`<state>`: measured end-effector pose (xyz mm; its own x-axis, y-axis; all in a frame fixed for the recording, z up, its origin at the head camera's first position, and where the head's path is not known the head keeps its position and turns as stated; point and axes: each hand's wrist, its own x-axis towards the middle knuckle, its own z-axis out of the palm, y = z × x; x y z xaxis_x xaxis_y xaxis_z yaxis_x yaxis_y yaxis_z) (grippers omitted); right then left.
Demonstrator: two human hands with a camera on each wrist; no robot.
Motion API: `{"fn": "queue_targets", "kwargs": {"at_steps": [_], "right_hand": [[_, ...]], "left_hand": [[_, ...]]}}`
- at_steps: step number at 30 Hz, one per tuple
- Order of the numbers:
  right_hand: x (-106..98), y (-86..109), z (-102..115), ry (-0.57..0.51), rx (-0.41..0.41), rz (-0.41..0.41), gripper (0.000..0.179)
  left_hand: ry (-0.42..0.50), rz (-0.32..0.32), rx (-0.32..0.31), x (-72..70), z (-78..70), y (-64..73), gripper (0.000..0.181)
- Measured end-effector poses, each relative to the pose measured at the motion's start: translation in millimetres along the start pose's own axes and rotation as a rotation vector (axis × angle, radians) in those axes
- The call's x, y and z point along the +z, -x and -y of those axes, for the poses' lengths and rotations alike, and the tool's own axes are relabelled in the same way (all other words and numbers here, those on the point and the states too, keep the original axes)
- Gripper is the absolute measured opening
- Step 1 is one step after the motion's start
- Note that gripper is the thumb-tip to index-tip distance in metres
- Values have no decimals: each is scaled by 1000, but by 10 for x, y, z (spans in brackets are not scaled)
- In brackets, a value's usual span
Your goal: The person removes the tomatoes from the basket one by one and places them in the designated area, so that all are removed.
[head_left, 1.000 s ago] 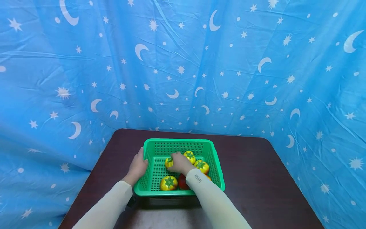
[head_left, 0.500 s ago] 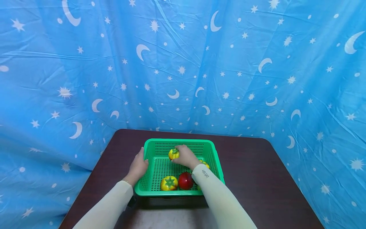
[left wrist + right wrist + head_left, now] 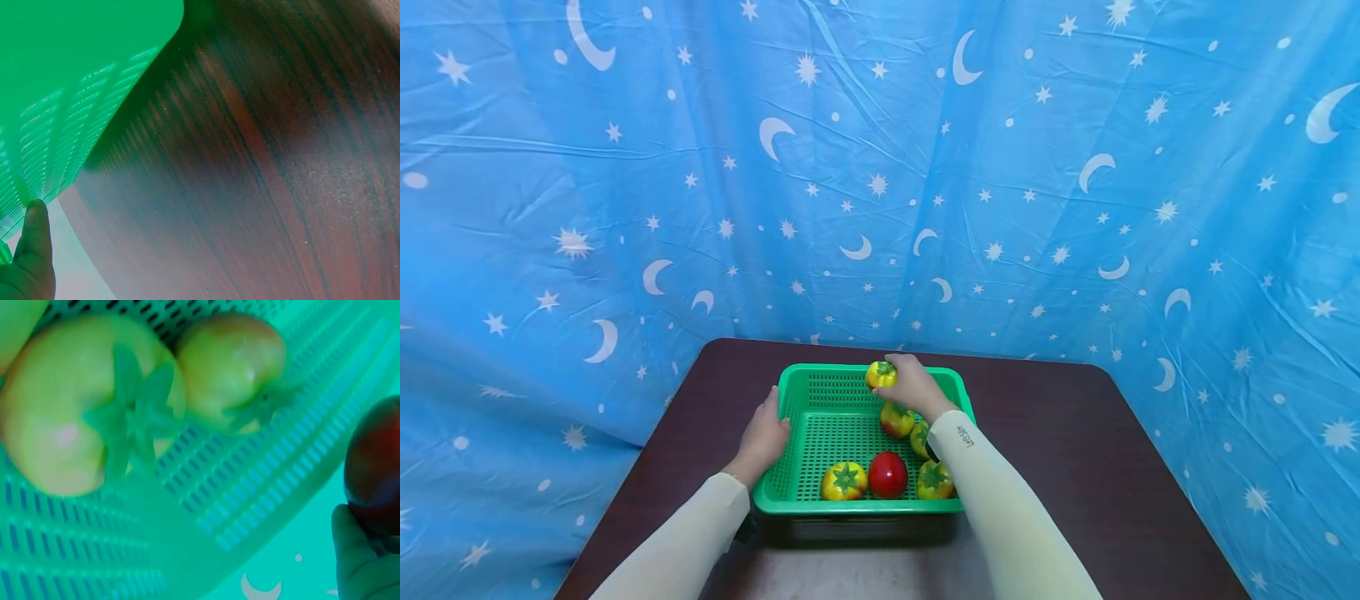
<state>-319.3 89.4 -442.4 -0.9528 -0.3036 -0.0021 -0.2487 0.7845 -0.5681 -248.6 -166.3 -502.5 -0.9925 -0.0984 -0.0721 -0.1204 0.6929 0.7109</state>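
Observation:
A green perforated basket (image 3: 823,369) stands on the dark table. My left hand (image 3: 763,435) grips its left side, thumb over the rim; in the left wrist view one finger (image 3: 37,234) lies against the outer wall. My right hand (image 3: 917,387) pinches a yellow tomato (image 3: 881,375) with a green leafy top, held up at the far rim. In the right wrist view that held fruit (image 3: 378,469) looks dark red underneath. Inside the basket lie a red round fruit (image 3: 887,475) at the front and several yellow-red tomatoes, one (image 3: 844,481) at front left, another (image 3: 897,419) below my right hand.
The dark wooden table (image 3: 1037,433) extends to both sides of the basket. A blue curtain (image 3: 880,208) with white moons and stars hangs behind and around it. The right sleeve covers part of the basket's right side.
My right hand has lifted the yellow tomato from the basket's middle up and away toward the far rim, uncovering the red fruit and other tomatoes. The left hand stays on the basket's side.

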Motion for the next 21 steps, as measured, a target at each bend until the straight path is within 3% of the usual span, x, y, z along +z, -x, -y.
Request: {"fn": "queue_targets", "kwargs": {"at_steps": [12, 21], "right_hand": [[-366, -34, -214, -125, 79, -146, 70], [-505, -9, -478, -198, 151, -220, 71]], "left_hand": [[1, 5, 0, -15, -28, 22, 67], [-10, -8, -3, -9, -7, -7, 67]]}}
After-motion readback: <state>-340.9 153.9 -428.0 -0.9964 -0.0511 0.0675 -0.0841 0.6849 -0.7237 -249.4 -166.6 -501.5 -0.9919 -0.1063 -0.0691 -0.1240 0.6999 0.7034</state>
